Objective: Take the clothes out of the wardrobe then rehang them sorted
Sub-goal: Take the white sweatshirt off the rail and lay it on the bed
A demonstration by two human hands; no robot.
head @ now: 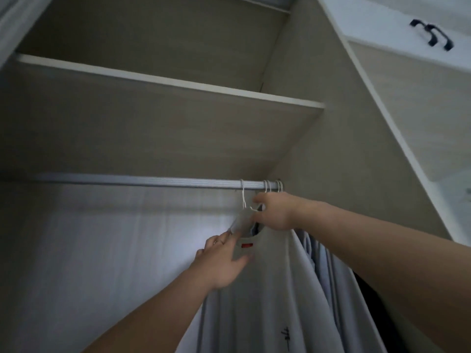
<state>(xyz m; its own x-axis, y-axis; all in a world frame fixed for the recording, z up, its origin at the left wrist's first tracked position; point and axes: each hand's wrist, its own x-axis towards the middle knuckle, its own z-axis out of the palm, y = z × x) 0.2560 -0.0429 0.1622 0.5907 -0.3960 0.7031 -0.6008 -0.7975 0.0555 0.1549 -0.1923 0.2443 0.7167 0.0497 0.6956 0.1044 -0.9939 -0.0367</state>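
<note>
One hanger (244, 200) near rail (153, 181) end: right hand (276, 212) grips it, relaxed left hand (224, 263) touches shirt (267, 289).

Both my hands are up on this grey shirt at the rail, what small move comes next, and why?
Probably lift the hanger off the rail: your right hand pinches its neck, your left hand touches the grey shirt at the collar, and its hook hangs apart from the other hooks.

A grey ribbed rail (153, 181) runs beneath a beige shelf (153, 123); white hanger hooks (272, 186) cluster at its right end, with one more hook (242, 187) hanging just left of them
</note>
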